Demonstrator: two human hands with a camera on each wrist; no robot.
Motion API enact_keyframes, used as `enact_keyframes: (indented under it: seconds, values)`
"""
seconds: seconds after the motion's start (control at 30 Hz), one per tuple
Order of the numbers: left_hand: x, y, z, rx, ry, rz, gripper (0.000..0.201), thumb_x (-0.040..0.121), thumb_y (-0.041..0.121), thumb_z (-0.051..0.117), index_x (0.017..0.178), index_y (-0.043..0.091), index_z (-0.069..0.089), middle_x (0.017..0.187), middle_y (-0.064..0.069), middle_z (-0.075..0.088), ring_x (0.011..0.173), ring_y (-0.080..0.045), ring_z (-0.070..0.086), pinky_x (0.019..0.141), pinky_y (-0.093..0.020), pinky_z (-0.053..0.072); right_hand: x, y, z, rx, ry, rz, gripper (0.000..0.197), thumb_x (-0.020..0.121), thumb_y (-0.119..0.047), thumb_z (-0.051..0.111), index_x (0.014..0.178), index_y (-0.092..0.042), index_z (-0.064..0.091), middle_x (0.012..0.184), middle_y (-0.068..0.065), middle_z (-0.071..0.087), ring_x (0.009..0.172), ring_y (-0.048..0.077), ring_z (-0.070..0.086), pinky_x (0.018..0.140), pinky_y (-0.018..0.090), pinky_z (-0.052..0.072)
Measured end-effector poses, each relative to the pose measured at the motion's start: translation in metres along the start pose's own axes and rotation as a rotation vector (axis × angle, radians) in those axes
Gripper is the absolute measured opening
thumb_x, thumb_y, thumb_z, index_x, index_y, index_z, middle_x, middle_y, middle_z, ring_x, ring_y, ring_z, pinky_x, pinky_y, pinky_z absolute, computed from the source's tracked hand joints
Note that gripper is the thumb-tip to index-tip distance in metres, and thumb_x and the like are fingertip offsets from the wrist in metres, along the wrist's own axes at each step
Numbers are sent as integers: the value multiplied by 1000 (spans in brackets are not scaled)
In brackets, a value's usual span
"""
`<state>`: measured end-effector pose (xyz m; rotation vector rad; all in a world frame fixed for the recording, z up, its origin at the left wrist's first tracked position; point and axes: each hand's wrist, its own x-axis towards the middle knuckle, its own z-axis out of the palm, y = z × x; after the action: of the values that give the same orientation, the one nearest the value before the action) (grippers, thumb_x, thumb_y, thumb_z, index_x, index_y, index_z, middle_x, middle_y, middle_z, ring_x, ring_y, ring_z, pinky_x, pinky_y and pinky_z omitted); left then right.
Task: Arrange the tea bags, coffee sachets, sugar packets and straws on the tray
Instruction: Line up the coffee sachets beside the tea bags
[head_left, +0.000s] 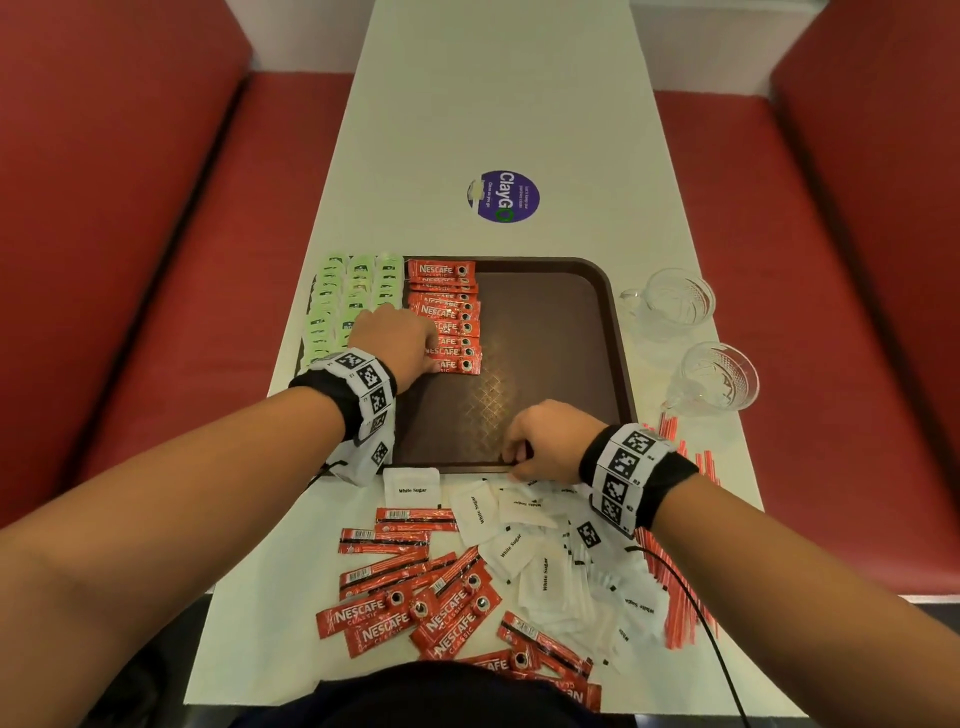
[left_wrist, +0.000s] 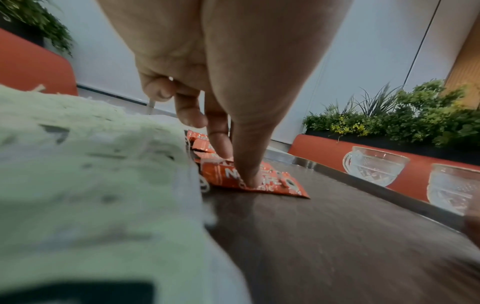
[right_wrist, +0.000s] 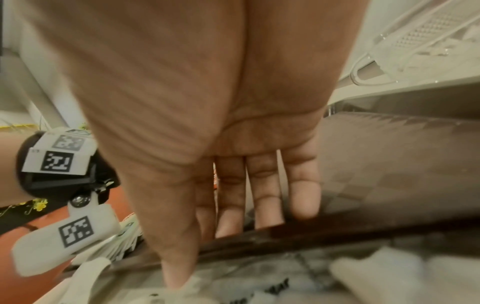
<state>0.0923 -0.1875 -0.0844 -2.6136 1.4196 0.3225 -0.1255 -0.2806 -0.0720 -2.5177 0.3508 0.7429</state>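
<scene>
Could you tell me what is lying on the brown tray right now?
On the tray lie rows of green tea bags and a column of red coffee sachets. The left hand presses on the sachets and covers part of both rows.

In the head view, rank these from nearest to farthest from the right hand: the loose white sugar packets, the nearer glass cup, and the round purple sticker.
From the right hand, at the tray's near edge:
1. White sugar packets: on the table, right under and beside the hand.
2. Nearer glass cup: to the right, off the tray.
3. Purple sticker: far up the table, beyond the tray.
</scene>
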Motion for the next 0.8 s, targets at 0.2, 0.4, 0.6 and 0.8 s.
enact_keyframes:
  seconds: [0.2, 0.4, 0.6, 0.8]
  values:
    - [4, 8, 0, 30, -21, 55, 19, 86, 48, 70, 99, 35, 66, 101, 5, 67, 102, -20, 58, 84, -37, 42, -3, -5, 1, -40, 16, 21, 19, 90, -28, 68, 108, -22, 73, 103, -6, 70, 88, 12, 60, 85, 29, 51]
    - [-7, 10, -10, -6, 0, 63, 22, 87, 52, 67, 99, 34, 68, 99, 6, 68, 100, -19, 59, 87, -38, 45, -7, -11, 5, -82, 46, 41, 20, 90, -30, 65, 107, -22, 72, 101, -5, 69, 93, 17, 63, 82, 29, 50]
    - [-71, -1, -26, -162, 68, 213, 18, 89, 52, 63, 91, 35, 66, 86, 14, 64, 87, -11, 57, 86, -38, 47, -9, -35, 16, -124, 178, -63, 28, 89, -44, 64, 107, -22, 66, 99, -5, 57, 95, 18, 56, 83, 35, 50]
    - [-141, -26, -5, -70, -188, 343, 16, 89, 45, 64, 96, 32, 70, 92, 12, 65, 90, -11, 59, 77, -29, 47, -2, -77, 34, -232, 111, -163, 32, 92, -48, 60, 113, -24, 68, 109, -1, 59, 108, 22, 53, 89, 39, 48]
